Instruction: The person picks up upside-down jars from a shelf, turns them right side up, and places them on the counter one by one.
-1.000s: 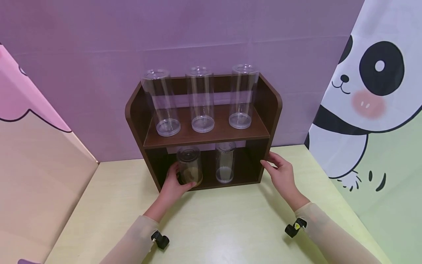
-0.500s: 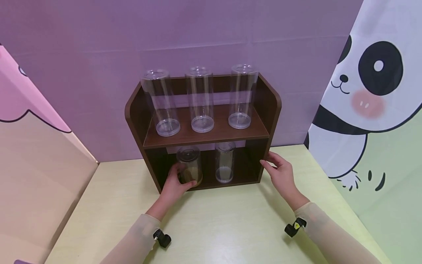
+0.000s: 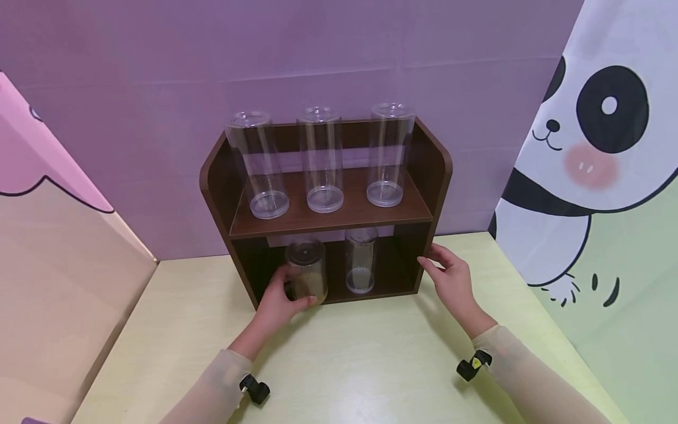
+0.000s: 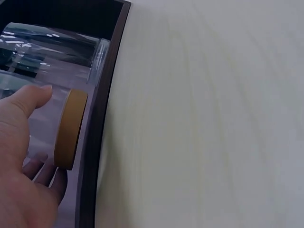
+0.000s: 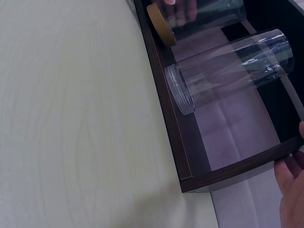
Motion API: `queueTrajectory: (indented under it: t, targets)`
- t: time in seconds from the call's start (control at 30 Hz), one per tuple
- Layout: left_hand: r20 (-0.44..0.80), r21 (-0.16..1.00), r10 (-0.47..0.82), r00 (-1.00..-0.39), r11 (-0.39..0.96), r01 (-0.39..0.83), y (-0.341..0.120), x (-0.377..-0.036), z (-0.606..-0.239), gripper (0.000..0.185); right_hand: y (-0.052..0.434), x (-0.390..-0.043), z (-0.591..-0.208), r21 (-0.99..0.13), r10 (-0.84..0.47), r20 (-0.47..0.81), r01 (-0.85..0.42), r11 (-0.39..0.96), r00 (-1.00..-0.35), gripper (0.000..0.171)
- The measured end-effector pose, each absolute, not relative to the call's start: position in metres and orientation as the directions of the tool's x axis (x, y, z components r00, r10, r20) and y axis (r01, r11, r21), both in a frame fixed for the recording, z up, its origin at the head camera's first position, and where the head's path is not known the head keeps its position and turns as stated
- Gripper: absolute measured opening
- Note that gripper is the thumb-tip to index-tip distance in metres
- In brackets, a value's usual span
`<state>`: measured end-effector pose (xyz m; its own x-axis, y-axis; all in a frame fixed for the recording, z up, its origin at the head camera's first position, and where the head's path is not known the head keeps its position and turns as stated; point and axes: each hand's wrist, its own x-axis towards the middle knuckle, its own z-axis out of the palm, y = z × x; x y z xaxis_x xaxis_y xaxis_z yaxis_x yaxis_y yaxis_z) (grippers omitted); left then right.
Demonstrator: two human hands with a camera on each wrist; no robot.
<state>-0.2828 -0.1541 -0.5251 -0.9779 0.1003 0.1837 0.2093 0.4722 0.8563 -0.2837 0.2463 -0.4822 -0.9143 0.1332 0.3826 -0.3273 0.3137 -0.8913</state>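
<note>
My left hand (image 3: 278,297) grips a clear jar (image 3: 307,271) with a tan lid (image 4: 71,129) on the shelf's lower level. The jar stands lid down near the front edge, with my thumb in front and my fingers round its left side. Right of it and apart stands a slimmer clear jar (image 3: 361,262), also lid down. At the right side panel of the dark brown shelf (image 3: 318,227), my right hand (image 3: 450,277) pinches the panel's edge between thumb and fingers. Some of those fingers are hidden behind the panel.
On the upper level stand three tall clear jars: a left one (image 3: 259,171), a middle one (image 3: 321,162) and a right one (image 3: 392,159). The shelf rests on a pale table (image 3: 339,359) against a purple backdrop (image 3: 159,147). A panda-printed panel (image 3: 582,235) rises at right.
The tan-lidded jar has shifted slightly towards me and to the right in my left hand. My right hand and the other jars have stayed in place.
</note>
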Motion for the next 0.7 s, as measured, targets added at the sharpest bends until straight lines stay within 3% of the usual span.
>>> queueTrajectory:
  t: [0.37,0.7]
  targets:
    - [0.175,0.878,0.216,-0.96,0.407,0.252,-0.155,-0.263,-0.518,0.083,0.246,-0.281,-0.481,-0.898,0.138,0.379,-0.329,0.291,-0.915,0.038]
    - [0.153,0.865,0.275,-0.949,0.427,0.263,-0.149,-0.244,-0.515,0.084,0.247,-0.283,-0.483,-0.898,0.134,0.374,-0.322,0.3,-0.918,0.04]
